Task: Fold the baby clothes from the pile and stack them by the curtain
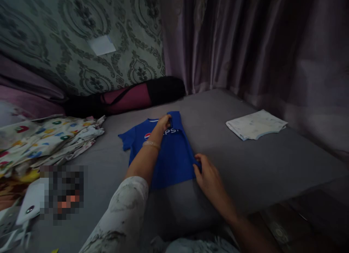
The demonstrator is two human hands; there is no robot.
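Note:
A small blue T-shirt (171,158) with a round logo and white lettering lies front up on the grey sheet (261,173). Its right sleeve side is folded inward near the shoulder and partly covers the lettering. My left hand (164,123) is closed on the shirt's fabric near the upper chest, beside the folded part. At the lower right corner of the shirt, my right hand (205,170) pinches the hem edge between thumb and fingers.
A folded white cloth (256,124) lies at the right. Patterned clothes (54,140) are heaped at the left, above a white device (32,202) with cables. A black and maroon long bag (128,97) rests along the wall.

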